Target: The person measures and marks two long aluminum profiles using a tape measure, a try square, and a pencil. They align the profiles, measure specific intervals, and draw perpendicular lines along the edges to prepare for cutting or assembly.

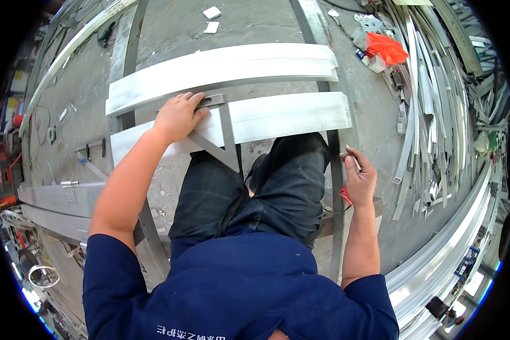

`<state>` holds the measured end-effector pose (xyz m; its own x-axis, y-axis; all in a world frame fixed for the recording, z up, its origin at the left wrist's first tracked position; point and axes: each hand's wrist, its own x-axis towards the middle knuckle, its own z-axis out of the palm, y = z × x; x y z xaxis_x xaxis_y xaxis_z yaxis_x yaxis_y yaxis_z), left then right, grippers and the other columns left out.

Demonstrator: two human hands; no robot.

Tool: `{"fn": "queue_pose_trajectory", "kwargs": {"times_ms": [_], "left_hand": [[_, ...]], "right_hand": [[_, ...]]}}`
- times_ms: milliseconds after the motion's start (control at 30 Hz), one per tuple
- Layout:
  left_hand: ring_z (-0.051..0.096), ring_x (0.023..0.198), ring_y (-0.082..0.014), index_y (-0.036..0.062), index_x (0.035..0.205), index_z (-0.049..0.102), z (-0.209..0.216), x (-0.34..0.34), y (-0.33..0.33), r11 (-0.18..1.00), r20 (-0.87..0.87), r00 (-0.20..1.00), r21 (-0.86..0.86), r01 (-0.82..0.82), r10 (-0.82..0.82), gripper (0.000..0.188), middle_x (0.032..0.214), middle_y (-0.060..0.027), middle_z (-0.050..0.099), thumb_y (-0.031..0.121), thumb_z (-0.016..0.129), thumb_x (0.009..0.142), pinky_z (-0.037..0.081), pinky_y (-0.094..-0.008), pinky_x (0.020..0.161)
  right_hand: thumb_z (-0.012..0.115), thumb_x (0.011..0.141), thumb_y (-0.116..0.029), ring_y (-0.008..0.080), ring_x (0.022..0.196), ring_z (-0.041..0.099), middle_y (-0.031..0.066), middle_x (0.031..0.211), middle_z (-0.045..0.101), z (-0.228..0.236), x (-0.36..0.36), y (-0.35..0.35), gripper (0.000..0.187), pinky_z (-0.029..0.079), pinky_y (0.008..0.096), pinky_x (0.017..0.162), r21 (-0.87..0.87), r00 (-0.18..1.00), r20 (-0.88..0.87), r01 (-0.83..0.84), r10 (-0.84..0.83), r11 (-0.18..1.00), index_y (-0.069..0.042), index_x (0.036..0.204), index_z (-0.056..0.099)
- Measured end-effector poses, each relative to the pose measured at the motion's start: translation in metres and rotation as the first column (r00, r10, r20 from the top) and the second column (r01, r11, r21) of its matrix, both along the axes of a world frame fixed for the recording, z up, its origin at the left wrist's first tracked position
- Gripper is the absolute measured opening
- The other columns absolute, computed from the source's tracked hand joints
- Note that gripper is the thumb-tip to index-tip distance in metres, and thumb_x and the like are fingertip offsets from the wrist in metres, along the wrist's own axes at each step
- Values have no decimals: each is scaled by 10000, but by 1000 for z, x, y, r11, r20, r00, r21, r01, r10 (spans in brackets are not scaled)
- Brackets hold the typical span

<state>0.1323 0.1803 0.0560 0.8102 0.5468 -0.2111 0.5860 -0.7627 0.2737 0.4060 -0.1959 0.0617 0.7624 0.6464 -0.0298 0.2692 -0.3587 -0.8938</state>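
My left hand (181, 117) is closed around the thick edge of a grey metal triangle square (229, 133). The square lies across the nearer of two white metal bars (289, 116), and its pointed corner sticks out past the bar's near edge, over my lap. My fingers hide part of the square. Off to the right, clear of the bars, my right hand (360, 177) pinches a thin pencil-like stick (356, 164). Just below that hand, by the wrist, is a small red thing (345, 195) that I cannot make out.
The farther white bar (221, 65) runs alongside. Both bars rest across grey steel rails (335, 164). Long metal strips (419, 96) lie piled on the right floor, near an orange-red plastic bag (386, 49). More metal profiles (62, 204) are at left, with long silvery lengths (436, 272) at lower right.
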Motion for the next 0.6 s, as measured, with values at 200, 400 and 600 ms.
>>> {"fn": "queue_pose_trajectory", "kwargs": {"times_ms": [200,400,600], "left_hand": [[641,1178,-371,47,1336,659,-10,59,-14,998,102,995,-58,-13,19,464,1211,-187,697,391,551,1045,502,-458,1017],[661,1143,-406,28,1292,680,-15,172,-60,995,133,989,-65,75,-65,475,1220,-212,708,407,536,1045,516,-476,996],[660,1142,-407,17,1267,678,-10,233,-92,989,80,990,-89,120,-113,459,1201,-225,707,393,526,1052,518,-485,982]], "right_hand": [[646,1035,-80,119,1008,679,72,1057,769,-3,-7,-15,217,529,291,946,-12,1000,1,22,-22,1000,13,1223,703],[637,1033,-58,136,1017,691,80,1058,767,-6,-3,-32,216,540,297,937,67,995,-11,97,-96,993,21,1224,699],[642,1029,-61,130,1010,694,75,1044,772,-9,-7,-45,212,545,292,919,80,985,-56,170,-166,982,0,1223,705]]}}
